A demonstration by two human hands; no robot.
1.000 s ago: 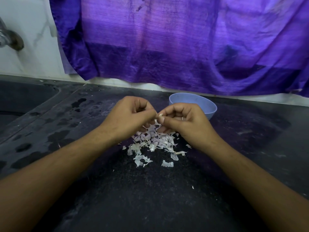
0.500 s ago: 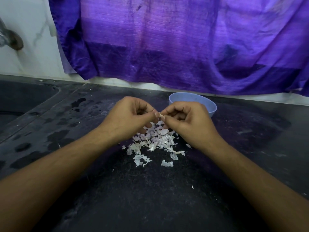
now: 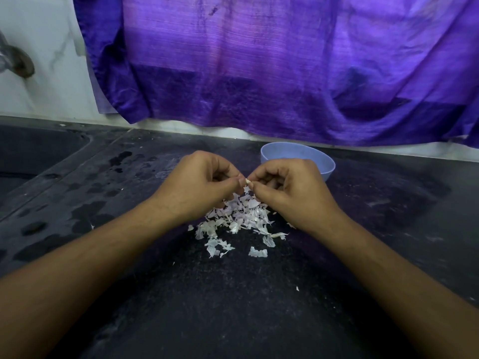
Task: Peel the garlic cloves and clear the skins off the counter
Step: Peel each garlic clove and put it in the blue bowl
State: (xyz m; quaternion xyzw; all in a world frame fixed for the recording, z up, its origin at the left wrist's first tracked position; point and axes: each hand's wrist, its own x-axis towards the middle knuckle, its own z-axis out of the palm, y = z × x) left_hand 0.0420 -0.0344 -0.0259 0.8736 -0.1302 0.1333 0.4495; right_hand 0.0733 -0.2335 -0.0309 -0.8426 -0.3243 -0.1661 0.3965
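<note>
A dark speckled counter (image 3: 233,307) runs along a white wall (image 3: 46,73) hung with a purple cloth (image 3: 259,73). Wet patches mark its left part beside a sink (image 3: 31,156), under a tap (image 3: 18,63). The left hand (image 3: 197,185) and right hand (image 3: 290,193), fingers curled, pinch a garlic clove (image 3: 248,182) together above a pile of skins (image 3: 238,218). A blue bowl (image 3: 324,161) stands just behind the right hand.

Purple, black and pale white tones.
The garlic skins (image 3: 238,218) are white tinged lilac on a black counter (image 3: 233,320) flecked with grey; the garlic clove (image 3: 248,181) is off-white, the bowl (image 3: 329,168) light blue, the cloth (image 3: 259,73) purple with darker violet bands.
</note>
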